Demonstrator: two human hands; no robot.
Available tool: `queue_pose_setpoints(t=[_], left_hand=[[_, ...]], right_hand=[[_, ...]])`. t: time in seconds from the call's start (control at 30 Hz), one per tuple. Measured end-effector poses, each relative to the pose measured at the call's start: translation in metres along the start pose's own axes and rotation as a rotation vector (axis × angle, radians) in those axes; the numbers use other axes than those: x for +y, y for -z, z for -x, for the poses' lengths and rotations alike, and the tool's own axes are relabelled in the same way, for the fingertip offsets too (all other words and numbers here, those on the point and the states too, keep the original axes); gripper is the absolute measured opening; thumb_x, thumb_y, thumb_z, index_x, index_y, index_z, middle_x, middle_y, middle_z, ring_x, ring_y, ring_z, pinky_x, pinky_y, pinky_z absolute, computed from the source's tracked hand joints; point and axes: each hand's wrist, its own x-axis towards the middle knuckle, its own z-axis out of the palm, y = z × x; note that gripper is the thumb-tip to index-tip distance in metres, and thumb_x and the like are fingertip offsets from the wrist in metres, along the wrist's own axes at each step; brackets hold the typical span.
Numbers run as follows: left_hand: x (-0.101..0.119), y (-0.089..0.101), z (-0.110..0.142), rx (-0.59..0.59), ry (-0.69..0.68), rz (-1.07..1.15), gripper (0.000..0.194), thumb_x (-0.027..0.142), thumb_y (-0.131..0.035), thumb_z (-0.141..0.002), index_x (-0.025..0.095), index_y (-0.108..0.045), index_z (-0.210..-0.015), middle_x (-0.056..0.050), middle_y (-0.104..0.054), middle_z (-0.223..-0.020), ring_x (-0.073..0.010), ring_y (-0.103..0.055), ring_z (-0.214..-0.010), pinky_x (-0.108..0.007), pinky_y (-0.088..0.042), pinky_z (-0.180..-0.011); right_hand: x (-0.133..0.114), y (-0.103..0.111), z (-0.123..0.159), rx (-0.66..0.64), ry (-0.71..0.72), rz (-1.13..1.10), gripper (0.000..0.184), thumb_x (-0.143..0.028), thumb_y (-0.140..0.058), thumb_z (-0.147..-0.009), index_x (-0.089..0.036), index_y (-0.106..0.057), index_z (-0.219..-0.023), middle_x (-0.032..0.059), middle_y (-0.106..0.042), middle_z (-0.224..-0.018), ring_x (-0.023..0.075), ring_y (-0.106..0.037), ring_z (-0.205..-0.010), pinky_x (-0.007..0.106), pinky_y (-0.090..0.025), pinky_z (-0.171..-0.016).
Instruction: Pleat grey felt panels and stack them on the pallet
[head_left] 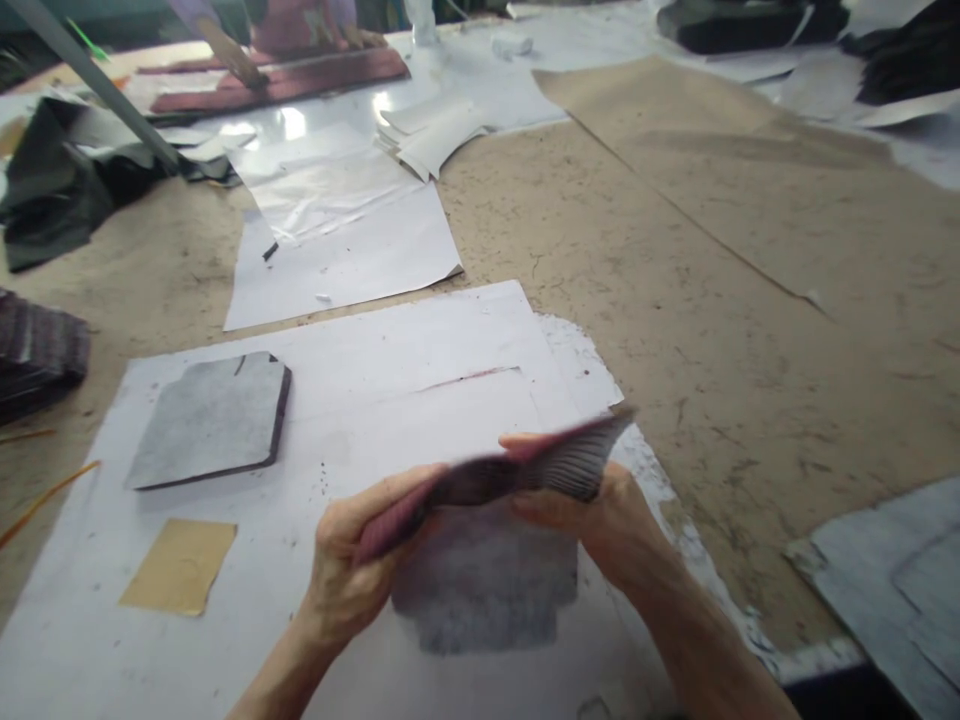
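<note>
Between my two hands I hold a stack of dark red and grey fabric pieces (480, 482), bent and fanned out at its right end. My left hand (375, 550) is closed around the left end, thumb on top. At the right, my right hand (592, 505) grips the fanned edges, its fingers partly hidden behind the stack. Beneath the stack lies a grey cut piece (487, 600) with notched corners, partly covered by my hands. To the left rests a thick grey stack of similar shape (214, 415), and nearer to me a small tan paper square (180, 565).
White sheets (337, 410) cover the table here. Further back are paper sheets (345, 260) and a brown paper sheet (720, 120). A bundle (37, 350) sits at the left edge. Across the table, a person's hands (244, 65) rest on dark red fabric (322, 80). A slanted pole (105, 85) stands upper left.
</note>
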Motion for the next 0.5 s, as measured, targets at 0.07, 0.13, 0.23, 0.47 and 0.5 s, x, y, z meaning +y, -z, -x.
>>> queue_pose_setpoints(t=[0.07, 0.13, 0.23, 0.47, 0.5], left_hand=[[-0.005, -0.001, -0.007, -0.018, 0.216, 0.19, 0.021, 0.024, -0.079, -0.054, 0.018, -0.072, -0.073, -0.003, -0.072, -0.073, -0.0188, -0.065, -0.065, -0.027, -0.053, -0.062], [-0.008, -0.002, -0.014, -0.048, 0.371, 0.373, 0.029, 0.027, -0.08, -0.052, 0.015, -0.07, -0.076, -0.004, -0.07, -0.071, -0.0175, -0.064, -0.06, -0.027, -0.052, -0.057], [-0.011, -0.002, -0.019, -0.029, 0.361, 0.4, 0.032, 0.031, -0.079, -0.055, 0.014, -0.069, -0.081, -0.004, -0.07, -0.073, -0.0164, -0.063, -0.062, -0.026, -0.052, -0.06], [-0.016, 0.006, -0.012, 0.083, -0.015, -0.056, 0.011, 0.027, -0.074, -0.064, 0.016, -0.07, -0.064, 0.002, -0.064, -0.063, -0.0118, -0.054, -0.061, -0.021, -0.046, -0.058], [-0.016, 0.006, -0.011, 0.076, -0.027, -0.063, 0.011, 0.026, -0.075, -0.063, 0.016, -0.069, -0.061, 0.002, -0.064, -0.062, -0.0114, -0.054, -0.06, -0.02, -0.045, -0.057]], right_hand=[[0.008, -0.005, 0.001, 0.123, 0.159, 0.146, 0.022, -0.023, -0.069, -0.072, -0.02, -0.07, -0.094, 0.0017, -0.071, -0.084, 0.0195, -0.067, -0.074, 0.028, -0.056, -0.067], [0.014, -0.011, 0.002, 0.172, 0.353, 0.245, 0.025, -0.016, -0.064, -0.074, -0.02, -0.07, -0.098, 0.0013, -0.07, -0.09, 0.0182, -0.066, -0.078, 0.028, -0.055, -0.075], [0.014, -0.013, -0.003, 0.17, 0.392, 0.243, 0.028, -0.014, -0.064, -0.071, -0.021, -0.07, -0.097, 0.0012, -0.07, -0.094, 0.0184, -0.066, -0.083, 0.029, -0.053, -0.08], [0.003, 0.002, -0.015, -0.106, -0.208, -0.253, 0.03, -0.032, -0.074, -0.061, -0.015, -0.069, -0.085, 0.003, -0.069, -0.078, 0.022, -0.065, -0.075, 0.032, -0.054, -0.067], [0.005, 0.001, -0.014, -0.052, -0.157, -0.186, 0.024, -0.031, -0.074, -0.062, -0.016, -0.069, -0.08, 0.0021, -0.069, -0.075, 0.0208, -0.065, -0.072, 0.031, -0.054, -0.066]])
